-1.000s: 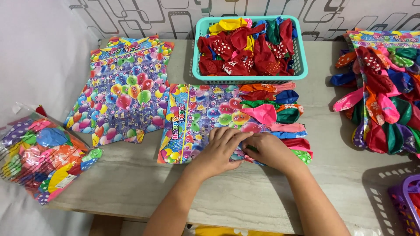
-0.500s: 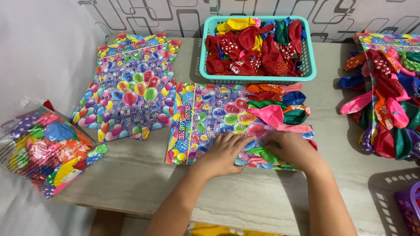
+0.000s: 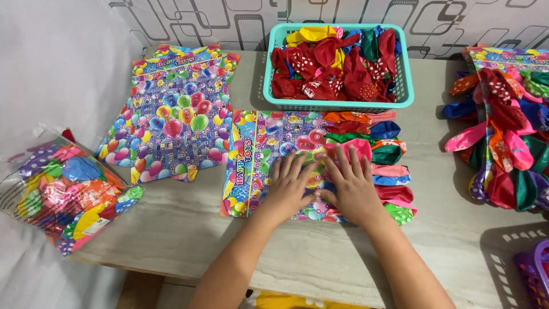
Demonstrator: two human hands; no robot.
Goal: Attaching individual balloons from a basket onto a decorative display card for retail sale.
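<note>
A colourful printed balloon card lies flat on the table in front of me. Uninflated balloons in orange, blue, green, pink and red stick out along its right side. My left hand rests palm down on the card's middle, fingers spread. Beside it my right hand presses flat on the card near the balloons' necks. Neither hand grips anything.
A teal basket of mostly red balloons stands behind the card. A stack of printed cards lies at the left, a clear bag of balloons at the table's left edge, another filled card at the right, a purple basket at lower right.
Both hands went from pinching at the card's lower middle with curled fingers to lying flat and spread on it, a little higher up. The view shifted slightly.
</note>
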